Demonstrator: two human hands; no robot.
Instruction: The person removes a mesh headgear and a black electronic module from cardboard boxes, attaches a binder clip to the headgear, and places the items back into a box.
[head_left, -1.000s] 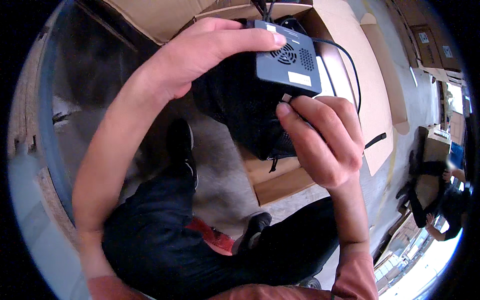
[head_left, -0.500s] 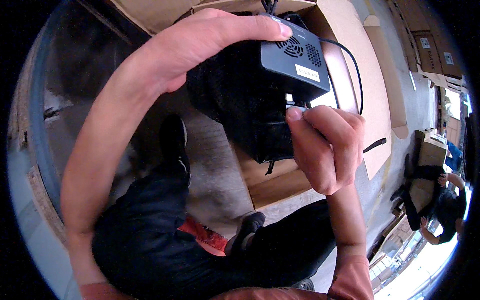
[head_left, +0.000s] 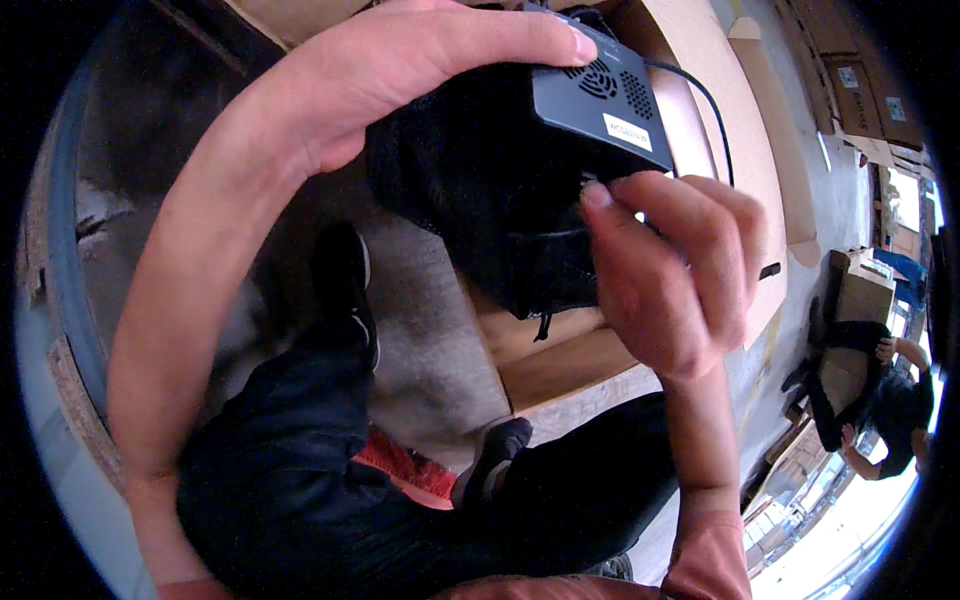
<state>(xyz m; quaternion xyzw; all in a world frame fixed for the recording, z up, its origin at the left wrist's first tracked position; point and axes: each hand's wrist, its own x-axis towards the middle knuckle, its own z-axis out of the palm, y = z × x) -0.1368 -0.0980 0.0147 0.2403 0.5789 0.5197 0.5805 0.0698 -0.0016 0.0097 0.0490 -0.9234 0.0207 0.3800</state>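
A dark grey electronic box [head_left: 617, 112] with round and honeycomb vent holes and a white label is tilted over a black mesh bag [head_left: 440, 150]. My left hand [head_left: 450, 40] grips the box, its thumb pressed on the top face by the vents; the other fingers are hidden behind it. Just below the box's near edge, my right hand [head_left: 680, 260] is closed in a pinch, thumb against forefinger. Whatever small piece lies between those fingertips is mostly covered. A black cable [head_left: 712, 108] curves out from the box's far right side.
An open cardboard box [head_left: 560, 375] stands under the bag, its flap [head_left: 765, 150] spread to the right. My legs [head_left: 290, 450] are on either side of a red item [head_left: 405, 468] on the floor. Another person [head_left: 880, 400] sits far right near stacked cartons [head_left: 855, 105].
My right hand has moved slightly up and right, and a small pale piece seen at its fingertips is now mostly hidden. The grey box has shifted slightly up and right with my left hand.
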